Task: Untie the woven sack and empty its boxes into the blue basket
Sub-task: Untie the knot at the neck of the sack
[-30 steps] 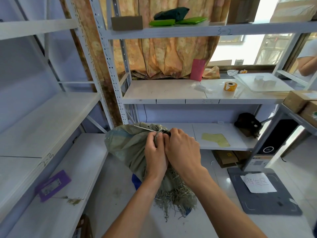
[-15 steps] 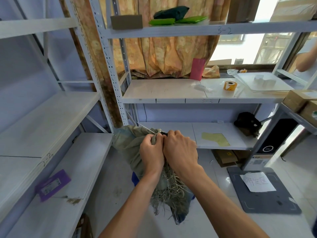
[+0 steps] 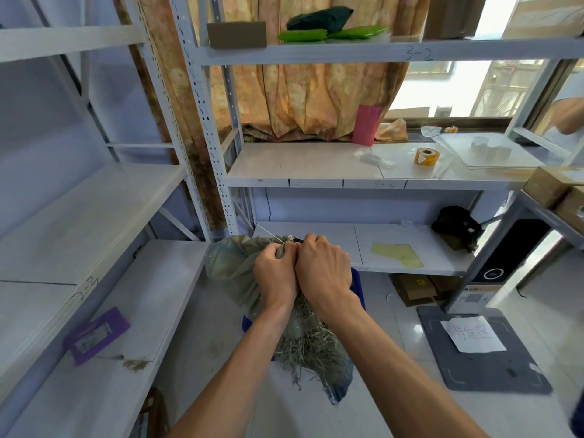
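Woven olive-grey plastic makes up the sack (image 3: 234,273), which hangs in front of the person at the middle of the view, its neck bunched tight between both hands and its frayed end (image 3: 313,352) dangling below them. A thin pale tie string (image 3: 268,232) runs up and to the left from the knot. Under the sack, parts of the blue basket (image 3: 357,289) show on the floor, mostly hidden by the sack and the forearms.

The task looks to be at its first step: the neck is still gathered shut, no boxes are visible, and nothing can be seen in the basket. Untying, then tipping out, are both left to do.

The left hand (image 3: 275,273) is closed into a fist on the sack's neck. The right hand (image 3: 322,267), touching it knuckle to knuckle, is also curled shut on the neck, fingertips apparently at the knot, though the knot itself is hidden behind them.

White shelves (image 3: 316,165) stand behind and to the left.
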A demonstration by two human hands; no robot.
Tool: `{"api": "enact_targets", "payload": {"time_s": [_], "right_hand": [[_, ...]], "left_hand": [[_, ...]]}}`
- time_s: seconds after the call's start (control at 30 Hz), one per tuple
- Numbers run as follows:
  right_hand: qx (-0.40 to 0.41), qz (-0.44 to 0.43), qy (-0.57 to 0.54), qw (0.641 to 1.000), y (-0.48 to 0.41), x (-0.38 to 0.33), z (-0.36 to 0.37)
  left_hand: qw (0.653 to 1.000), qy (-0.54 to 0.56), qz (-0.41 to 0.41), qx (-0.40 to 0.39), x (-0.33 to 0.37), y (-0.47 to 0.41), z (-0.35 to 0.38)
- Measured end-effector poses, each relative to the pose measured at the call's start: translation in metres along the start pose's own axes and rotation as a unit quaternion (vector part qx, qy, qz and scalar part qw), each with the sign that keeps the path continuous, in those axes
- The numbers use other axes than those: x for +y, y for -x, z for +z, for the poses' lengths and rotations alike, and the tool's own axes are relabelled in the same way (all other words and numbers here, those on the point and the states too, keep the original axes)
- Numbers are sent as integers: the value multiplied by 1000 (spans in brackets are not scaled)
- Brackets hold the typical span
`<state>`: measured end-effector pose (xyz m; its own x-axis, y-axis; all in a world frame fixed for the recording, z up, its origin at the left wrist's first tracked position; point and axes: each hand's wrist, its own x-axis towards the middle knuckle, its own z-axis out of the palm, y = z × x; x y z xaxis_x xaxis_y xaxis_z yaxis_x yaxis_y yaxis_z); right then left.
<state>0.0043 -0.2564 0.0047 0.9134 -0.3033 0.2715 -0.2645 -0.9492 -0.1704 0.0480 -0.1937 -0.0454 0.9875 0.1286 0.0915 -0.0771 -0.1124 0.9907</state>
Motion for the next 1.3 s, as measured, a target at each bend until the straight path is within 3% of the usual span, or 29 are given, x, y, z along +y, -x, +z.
{"api": "enact_targets", "payload": {"time_s": [0.8,1.03,1.3], "right_hand": [[0,-1,25,1000,-7,-2,-1],[55,62,29,996,-55,54,-17],[36,62,-74,995,-46,68,-17]], "left_hand": [[999,-28,20,-25,9,-11,-4],[994,-32,69,-84,27,56,6],[989,-45,88,-108,25,23,-5]]}}
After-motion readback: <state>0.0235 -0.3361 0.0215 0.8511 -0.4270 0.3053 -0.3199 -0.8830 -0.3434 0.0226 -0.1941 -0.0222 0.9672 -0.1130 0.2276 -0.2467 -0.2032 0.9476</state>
